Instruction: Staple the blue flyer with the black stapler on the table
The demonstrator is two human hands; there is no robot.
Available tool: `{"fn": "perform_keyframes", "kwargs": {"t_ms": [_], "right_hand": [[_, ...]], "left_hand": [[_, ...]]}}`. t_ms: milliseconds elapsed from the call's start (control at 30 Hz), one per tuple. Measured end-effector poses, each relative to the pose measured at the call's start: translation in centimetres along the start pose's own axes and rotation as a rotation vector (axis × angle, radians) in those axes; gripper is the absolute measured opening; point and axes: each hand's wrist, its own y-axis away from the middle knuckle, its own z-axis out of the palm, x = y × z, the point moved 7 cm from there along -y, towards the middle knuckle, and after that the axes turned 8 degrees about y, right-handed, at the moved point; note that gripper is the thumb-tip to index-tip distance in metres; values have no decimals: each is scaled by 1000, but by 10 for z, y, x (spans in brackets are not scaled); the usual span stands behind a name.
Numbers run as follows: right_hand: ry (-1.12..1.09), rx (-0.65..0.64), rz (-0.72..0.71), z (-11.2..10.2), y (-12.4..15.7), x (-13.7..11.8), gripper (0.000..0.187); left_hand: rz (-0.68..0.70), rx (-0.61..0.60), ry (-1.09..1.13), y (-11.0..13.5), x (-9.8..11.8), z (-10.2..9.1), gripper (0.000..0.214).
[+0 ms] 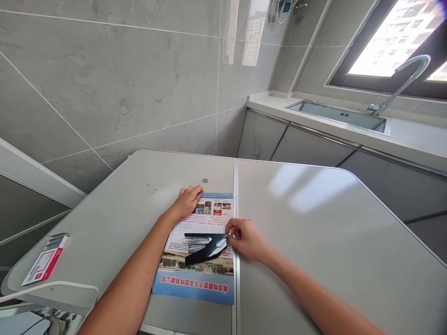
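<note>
A printed flyer point(190, 284) with blue bands, small photos and red characters lies on the table, upside down to me. On its lower half rests a black stapler point(209, 250), lying on its side with its arms spread apart. My left hand point(188, 201) lies over the flyer's upper left edge, fingers stretched out and palm down. At the flyer's right edge, beside the stapler's right end, is my right hand point(246, 237). Its thumb and index finger are curled toward each other; what they pinch, if anything, is hidden.
A short strip of staples point(205, 180) lies beyond the flyer, with loose staples point(151, 189) to its left. A red-and-white packet point(47, 259) sits at the table's left edge. A seam point(236, 209) crosses the table point(314, 260). Behind are a counter, sink point(340, 116) and faucet point(401, 83).
</note>
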Motion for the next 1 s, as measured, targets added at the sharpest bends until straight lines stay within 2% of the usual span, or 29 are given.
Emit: {"fn": "perform_keyframes", "kwargs": {"t_ms": [233,433,600,867,1000], "right_hand": [[72,5,78,-5,-1,8,14],[114,-84,176,-17,1,17,10],[115,-137,239,-33,3,25,11],[42,-198,252,-60,13,57,10],[2,-274,149,-75,21,72,7]], "left_hand": [[25,-2,-21,1,8,4,16],[98,30,-24,3,21,5,17],[171,-5,-50,4,28,7,20],[239,-77,-62,9,39,12,30],[267,-127,-55,11,49,15,31]]}}
